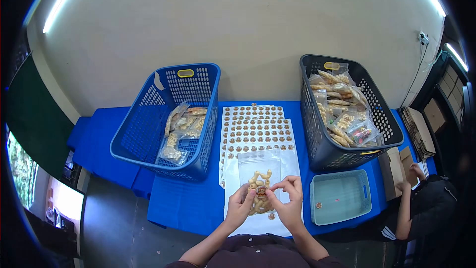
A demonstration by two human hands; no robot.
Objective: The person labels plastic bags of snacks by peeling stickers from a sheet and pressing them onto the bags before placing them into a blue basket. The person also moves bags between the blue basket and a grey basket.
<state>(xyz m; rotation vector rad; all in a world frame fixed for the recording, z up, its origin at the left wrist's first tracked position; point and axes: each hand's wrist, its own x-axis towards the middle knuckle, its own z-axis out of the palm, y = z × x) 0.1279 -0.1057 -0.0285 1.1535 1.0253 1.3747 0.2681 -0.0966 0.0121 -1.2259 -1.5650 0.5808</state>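
Note:
A clear plastic bag with pale ring-shaped snacks in its lower part lies on the white sticker sheets. A round brown sticker is on the front of the bag, between my two hands. My left hand is closed on the bag's left side, its thumb at the sticker's left edge. My right hand pinches at the sticker's right edge, thumb and forefinger close together. One loose round sticker shows on the sheet below the bag.
A blue basket at the left holds several snack bags. At the right, a dark basket holds many more. A pale green tray with a sticker inside stands before it. Another person works at the far right beside cardboard boxes.

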